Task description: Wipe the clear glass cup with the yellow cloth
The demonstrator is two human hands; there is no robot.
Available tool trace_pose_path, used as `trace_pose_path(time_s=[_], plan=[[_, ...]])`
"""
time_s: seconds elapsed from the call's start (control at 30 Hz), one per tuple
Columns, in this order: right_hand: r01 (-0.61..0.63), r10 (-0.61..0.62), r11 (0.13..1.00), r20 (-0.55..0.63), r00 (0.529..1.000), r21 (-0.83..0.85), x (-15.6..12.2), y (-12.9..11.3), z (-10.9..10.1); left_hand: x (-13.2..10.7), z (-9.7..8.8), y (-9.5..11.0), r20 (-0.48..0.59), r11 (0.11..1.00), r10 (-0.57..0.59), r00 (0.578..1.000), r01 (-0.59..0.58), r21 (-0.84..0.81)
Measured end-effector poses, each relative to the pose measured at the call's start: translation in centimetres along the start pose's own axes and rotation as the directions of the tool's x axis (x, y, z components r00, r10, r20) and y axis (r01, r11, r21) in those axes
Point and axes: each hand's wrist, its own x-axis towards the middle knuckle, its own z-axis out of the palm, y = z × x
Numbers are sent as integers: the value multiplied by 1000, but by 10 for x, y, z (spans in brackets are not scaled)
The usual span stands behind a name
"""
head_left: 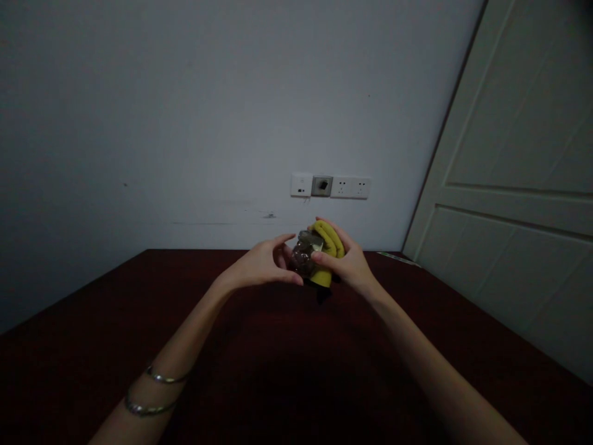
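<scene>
Above the dark red table, my right hand (346,262) is closed around a folded yellow cloth (328,238), its thumb pressing on a small clear, lumpy glass-like object (304,254). The exact kind of this object is too dark to tell. The cloth lies against its right side, with a dark part hanging below. My left hand (266,262) is curved around the object's left side, thumb low and forefinger stretched out above. Its fingers are apart, and whether they touch the object is unclear. Two metal bangles (151,408) circle the left forearm.
The dark red tabletop (278,371) reaches back to a pale wall (208,111). A row of wall sockets (349,187) sits behind the hands. On the right stands a light panelled door (519,204). A thin flat strip (399,258) lies at the table's back right edge.
</scene>
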Motion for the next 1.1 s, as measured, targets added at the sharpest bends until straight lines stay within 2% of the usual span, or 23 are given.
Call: trace_pose_path(time_s=[0.07, 0.2, 0.3, 0.43, 0.57, 0.67, 0.77, 0.83, 0.97, 1.1], plan=[[-22, 22, 1000, 22, 1000, 22, 0, 0, 2, -1, -1, 3, -62, 996, 72, 995, -69, 51], [20, -19, 1000, 71, 997, -10, -3, -2, 4, -1, -2, 8, -56, 950, 262, 963, -247, 192], [57, -50, 995, 80, 996, -83, -4, -3, 3, -1, -2, 8, -115, 926, 323, 939, -288, 245], [94, -80, 984, 95, 992, -152, -4, -1, 4, 0, 2, 8, -181, 957, 279, 943, -258, 134], [198, -200, 961, 13, 980, -194, -6, 3, 10, 2, 7, 8, -251, 963, 268, 930, -251, 98], [302, -322, 926, -53, 945, -228, -10, 3, 15, 4, 12, 8, -284, 975, 223, 932, -217, 53], [406, -433, 868, -35, 901, -286, -14, 2, 18, 6, 17, 7, -300, 985, 151, 942, -168, -34], [432, -470, 847, -53, 881, -310, -14, 2, 19, 7, 20, 6, -302, 981, 112, 947, -153, -117], [334, -374, 916, -176, 910, -221, -6, 6, 18, 8, 25, 1, -280, 940, 59, 958, -147, -306], [243, -266, 962, -219, 939, -124, -2, 5, 19, 9, 26, -6, -276, 903, 99, 956, -203, -378]])
